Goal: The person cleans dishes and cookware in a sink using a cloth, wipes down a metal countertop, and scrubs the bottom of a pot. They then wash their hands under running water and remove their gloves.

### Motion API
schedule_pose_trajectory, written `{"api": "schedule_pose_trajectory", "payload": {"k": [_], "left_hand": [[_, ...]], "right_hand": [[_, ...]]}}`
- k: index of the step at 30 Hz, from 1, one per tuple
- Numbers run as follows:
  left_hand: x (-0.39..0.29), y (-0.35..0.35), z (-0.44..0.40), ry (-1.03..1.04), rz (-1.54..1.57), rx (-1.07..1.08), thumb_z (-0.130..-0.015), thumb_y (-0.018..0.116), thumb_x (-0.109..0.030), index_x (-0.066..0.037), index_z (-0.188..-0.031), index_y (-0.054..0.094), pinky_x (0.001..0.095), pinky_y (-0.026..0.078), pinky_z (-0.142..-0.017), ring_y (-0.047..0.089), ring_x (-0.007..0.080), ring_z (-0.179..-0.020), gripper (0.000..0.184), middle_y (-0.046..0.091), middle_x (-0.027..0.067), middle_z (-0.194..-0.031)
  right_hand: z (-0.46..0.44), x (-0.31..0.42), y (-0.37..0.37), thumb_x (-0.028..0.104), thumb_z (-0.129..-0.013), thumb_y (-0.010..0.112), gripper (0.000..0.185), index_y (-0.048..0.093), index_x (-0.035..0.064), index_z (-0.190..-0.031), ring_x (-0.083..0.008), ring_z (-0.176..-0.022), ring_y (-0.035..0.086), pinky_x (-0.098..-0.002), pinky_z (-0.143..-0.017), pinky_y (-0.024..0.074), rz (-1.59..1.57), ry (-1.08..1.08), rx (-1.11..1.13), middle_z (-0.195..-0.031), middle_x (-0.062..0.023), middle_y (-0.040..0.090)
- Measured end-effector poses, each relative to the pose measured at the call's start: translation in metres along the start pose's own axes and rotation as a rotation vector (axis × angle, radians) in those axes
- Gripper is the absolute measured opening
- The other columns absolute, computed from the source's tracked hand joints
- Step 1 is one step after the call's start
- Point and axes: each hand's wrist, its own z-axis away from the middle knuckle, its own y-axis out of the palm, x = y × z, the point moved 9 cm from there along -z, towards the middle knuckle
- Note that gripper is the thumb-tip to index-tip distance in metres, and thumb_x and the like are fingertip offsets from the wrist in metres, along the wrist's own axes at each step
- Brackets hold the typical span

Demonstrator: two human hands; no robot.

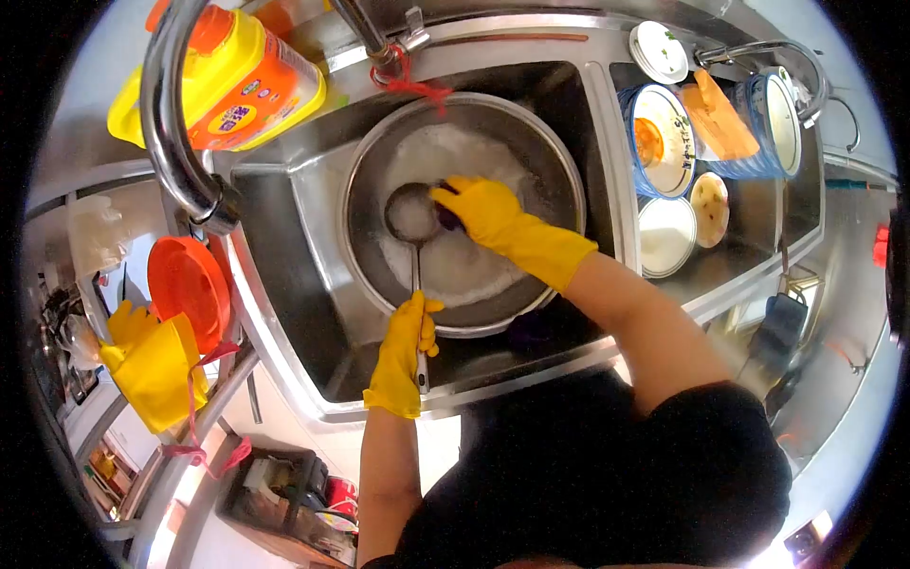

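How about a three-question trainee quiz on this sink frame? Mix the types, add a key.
1. Multiple choice: What colour are the gloves the person is wearing? A) blue B) yellow C) red

2. True or false: The left hand grips the handle of the ladle.

3. Fill in the blank: In the picture, the yellow-and-orange jug stands to the ____ of the round metal basin.

Key:
1. B, yellow
2. True
3. left
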Motion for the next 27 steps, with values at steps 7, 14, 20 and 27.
{"api": "schedule_pose_trajectory", "payload": {"k": [7,14,20,27], "left_hand": [[-0.007,-0.001,-0.001,0.015,-0.026,-0.001,-0.102,0.046,-0.049,-0.006,-0.099,0.059,0.0312,0.038,-0.041,0.036,0.0122,-0.041,0.045,0.042,-0.0004,-0.056],[0.006,-0.015,-0.019,-0.015,-0.002,-0.014,-0.103,0.041,-0.050,-0.008,-0.091,0.054,0.0341,0.037,-0.038,0.034,0.0146,-0.038,0.045,0.042,0.0018,-0.054],[-0.008,-0.004,-0.006,-0.001,-0.073,-0.040,-0.103,0.040,-0.049,-0.008,-0.090,0.054,0.0349,0.038,-0.038,0.034,0.0151,-0.038,0.046,0.041,0.0023,-0.054],[-0.014,0.001,-0.003,0.016,-0.093,-0.044,-0.104,0.039,-0.049,-0.005,-0.096,0.058,0.0338,0.039,-0.039,0.035,0.0138,-0.040,0.049,0.042,0.0015,-0.055]], "right_hand": [[-0.030,0.041,0.085,0.017,-0.085,0.057,0.042,0.062,0.0205,-0.126,-0.0349,-0.104,0.061,-0.0492,-0.087,0.0493,0.067,-0.094,0.145,-0.113,-0.0129,0.063],[0.065,0.082,0.098,0.011,-0.072,0.073,0.062,0.058,0.0203,-0.132,-0.0447,-0.100,0.060,-0.0490,-0.084,0.0512,-0.589,0.152,0.091,-0.108,-0.0271,0.059],[-0.007,0.056,0.087,0.023,-0.088,0.058,0.030,0.064,0.0211,-0.118,-0.0378,-0.098,0.064,-0.0487,-0.079,0.0535,-0.063,0.048,0.338,-0.105,-0.0167,0.065],[-0.019,0.004,-0.025,0.025,-0.088,0.058,0.035,0.063,0.0247,-0.123,-0.0379,-0.102,0.063,-0.0454,-0.082,0.0523,0.397,0.123,-0.203,-0.116,-0.0105,0.064]]}}
